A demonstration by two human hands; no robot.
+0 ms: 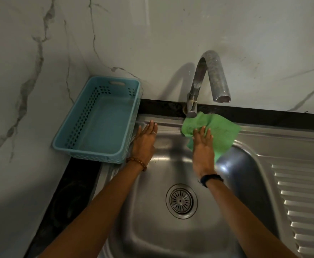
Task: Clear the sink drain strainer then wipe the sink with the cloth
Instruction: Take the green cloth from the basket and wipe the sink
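Note:
A steel sink [152, 229] fills the lower middle, with a round drain strainer [181, 200] in its floor that shows no debris. My right hand [203, 149] lies flat, fingers spread, pressing a green cloth [219, 131] against the sink's back rim and far wall, just below the tap's base. My left hand [145, 140] rests flat and open on the back left rim of the sink, holding nothing.
A curved metal tap [211, 75] arches over the back of the sink. A light blue perforated basket [74, 146] stands empty at the left corner against the marble wall. A ribbed draining board [301, 202] runs along the right.

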